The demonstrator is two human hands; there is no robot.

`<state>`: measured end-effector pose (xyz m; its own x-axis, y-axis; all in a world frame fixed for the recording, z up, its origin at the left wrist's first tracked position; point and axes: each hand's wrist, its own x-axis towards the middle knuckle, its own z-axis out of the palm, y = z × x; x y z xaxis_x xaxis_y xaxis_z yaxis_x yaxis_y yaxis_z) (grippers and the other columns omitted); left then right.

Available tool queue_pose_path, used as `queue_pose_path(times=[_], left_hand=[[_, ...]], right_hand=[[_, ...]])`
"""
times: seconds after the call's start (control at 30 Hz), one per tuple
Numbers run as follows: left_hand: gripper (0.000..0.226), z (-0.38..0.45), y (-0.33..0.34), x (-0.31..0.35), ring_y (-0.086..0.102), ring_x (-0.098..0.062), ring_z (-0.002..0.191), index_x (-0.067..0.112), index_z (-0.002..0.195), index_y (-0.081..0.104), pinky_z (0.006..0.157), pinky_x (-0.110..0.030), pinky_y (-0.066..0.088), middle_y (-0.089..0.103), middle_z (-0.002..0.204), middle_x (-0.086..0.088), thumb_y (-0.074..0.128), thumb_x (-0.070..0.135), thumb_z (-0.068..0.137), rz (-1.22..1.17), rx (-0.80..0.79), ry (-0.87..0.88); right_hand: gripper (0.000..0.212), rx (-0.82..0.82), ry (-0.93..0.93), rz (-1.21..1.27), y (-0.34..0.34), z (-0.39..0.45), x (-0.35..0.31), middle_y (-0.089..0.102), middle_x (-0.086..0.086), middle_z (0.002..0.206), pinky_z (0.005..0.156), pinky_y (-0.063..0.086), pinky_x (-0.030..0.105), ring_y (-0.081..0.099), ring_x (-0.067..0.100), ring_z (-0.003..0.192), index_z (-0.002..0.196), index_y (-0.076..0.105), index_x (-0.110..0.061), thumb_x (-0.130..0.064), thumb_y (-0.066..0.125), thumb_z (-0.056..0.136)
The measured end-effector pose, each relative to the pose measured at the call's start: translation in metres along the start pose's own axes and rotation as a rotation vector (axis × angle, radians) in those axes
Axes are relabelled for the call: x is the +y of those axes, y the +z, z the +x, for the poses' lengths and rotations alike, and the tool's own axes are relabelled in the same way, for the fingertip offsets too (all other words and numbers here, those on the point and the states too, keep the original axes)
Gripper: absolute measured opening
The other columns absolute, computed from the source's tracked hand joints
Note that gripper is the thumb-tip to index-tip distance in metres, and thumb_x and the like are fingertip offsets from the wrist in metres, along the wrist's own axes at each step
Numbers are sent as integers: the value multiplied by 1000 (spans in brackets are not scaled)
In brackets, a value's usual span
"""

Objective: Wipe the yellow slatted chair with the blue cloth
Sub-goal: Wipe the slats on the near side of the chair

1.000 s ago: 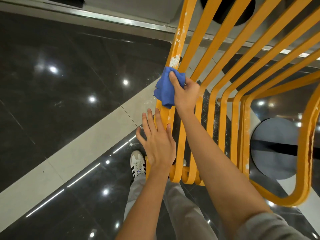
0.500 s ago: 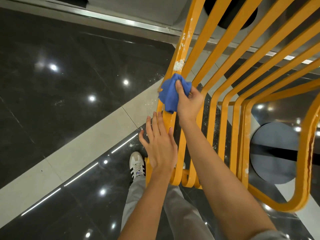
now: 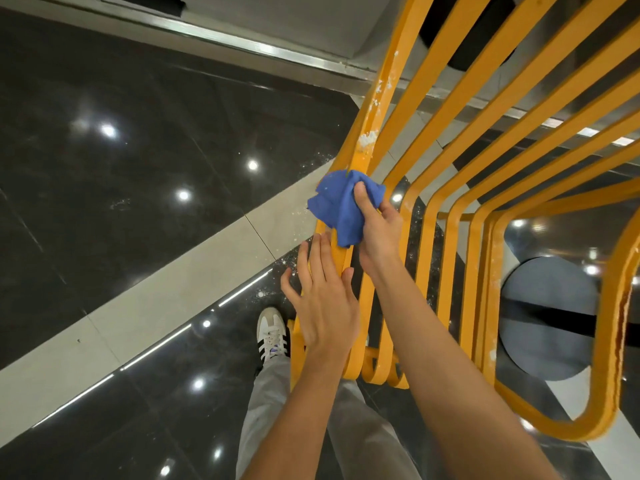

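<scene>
The yellow slatted chair (image 3: 453,140) fills the right half of the view, its curved metal slats running from upper right down to the centre. White dust (image 3: 367,139) speckles the leftmost slat. My right hand (image 3: 379,225) is shut on the bunched blue cloth (image 3: 341,206) and presses it against that leftmost slat, just below the dust patch. My left hand (image 3: 323,299) lies flat with fingers spread on the same slat, right below the cloth, holding nothing.
A glossy black tiled floor (image 3: 121,174) with a grey stripe (image 3: 173,289) lies to the left, sprinkled with white crumbs near the chair. My shoe (image 3: 272,332) and grey trouser legs show below. A round grey base (image 3: 550,317) shows through the slats at right.
My right hand with the cloth has slid a little down the leftmost slat, uncovering the dust patch above it. My left hand has kept its place on the slat.
</scene>
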<state>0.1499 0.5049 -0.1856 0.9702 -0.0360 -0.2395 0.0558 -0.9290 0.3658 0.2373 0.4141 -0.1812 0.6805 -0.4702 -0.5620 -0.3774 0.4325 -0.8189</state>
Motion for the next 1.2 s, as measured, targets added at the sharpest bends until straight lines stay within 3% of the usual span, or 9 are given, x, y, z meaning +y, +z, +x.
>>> queue_pose_path(times=[0.17, 0.3, 0.53, 0.67, 0.83, 0.93, 1.03, 1.13, 1.2], left_hand=[[59, -1, 1, 0, 35, -20, 141, 15, 149, 35, 108, -52, 33, 42, 151, -1, 27, 46, 100, -21, 14, -9], [58, -1, 1, 1, 33, -20, 142, 15, 150, 35, 109, -52, 32, 41, 152, 0, 28, 45, 100, -13, 14, -13], [58, -2, 0, 0, 35, -21, 141, 16, 150, 35, 108, -53, 33, 42, 152, -1, 26, 46, 101, -24, 14, -13], [56, -1, -1, 0, 34, -21, 142, 16, 150, 35, 109, -52, 30, 41, 153, 0, 27, 44, 102, -20, 20, -6], [55, -3, -1, 0, 33, -19, 142, 16, 149, 36, 109, -51, 29, 39, 154, 0, 30, 43, 102, -35, 20, -12], [55, -3, -3, 0, 32, -18, 143, 16, 149, 36, 109, -51, 32, 38, 154, 1, 31, 43, 102, -32, 12, -14], [55, -3, -3, 0, 31, -17, 143, 15, 149, 36, 109, -50, 30, 37, 155, 1, 34, 42, 101, -27, 19, -14], [62, -3, 0, -2, 28, -17, 143, 15, 149, 35, 109, -48, 30, 36, 156, 0, 56, 38, 95, -4, 16, -17], [74, -4, 0, -2, 27, -18, 142, 14, 149, 36, 109, -48, 29, 36, 155, -1, 68, 38, 86, 16, -3, -21]], right_hand=[[50, -122, 377, 334, 2, 40, -23, 68, -2, 64, 59, 56, 25, 66, 12, 60, 73, 69, -16, -39, 38, 104], [51, -169, 368, 354, 3, 49, -17, 69, 1, 75, 77, 52, 31, 64, 17, 74, 74, 72, -15, -38, 37, 103], [51, -216, 432, 282, -4, 37, -24, 66, 0, 68, 70, 49, 29, 62, 14, 67, 70, 68, -16, -37, 36, 103], [44, -168, 339, 465, 2, 58, -31, 68, 2, 74, 78, 49, 31, 63, 18, 76, 77, 67, -14, -36, 38, 101], [50, -213, 270, 464, -7, 26, -19, 69, -7, 95, 116, 30, 33, 59, 11, 99, 110, 66, -20, -61, 43, 93], [45, -143, 46, 166, -3, 2, -11, 62, -2, 123, 112, 39, 37, 59, 11, 113, 145, 39, -20, -36, 41, 103], [70, -133, -197, -175, 10, -8, -6, 34, 2, 156, 112, 41, 33, 42, 15, 138, 154, 20, -24, -18, 59, 96], [82, 56, -361, -369, 31, -10, -4, 30, -8, 152, 95, 46, 12, 46, -11, 125, 155, 19, -17, -14, 68, 90], [82, 144, -401, -395, 41, -6, -2, 37, -2, 151, 90, 51, 14, 53, -5, 119, 154, 21, -15, -15, 70, 89]])
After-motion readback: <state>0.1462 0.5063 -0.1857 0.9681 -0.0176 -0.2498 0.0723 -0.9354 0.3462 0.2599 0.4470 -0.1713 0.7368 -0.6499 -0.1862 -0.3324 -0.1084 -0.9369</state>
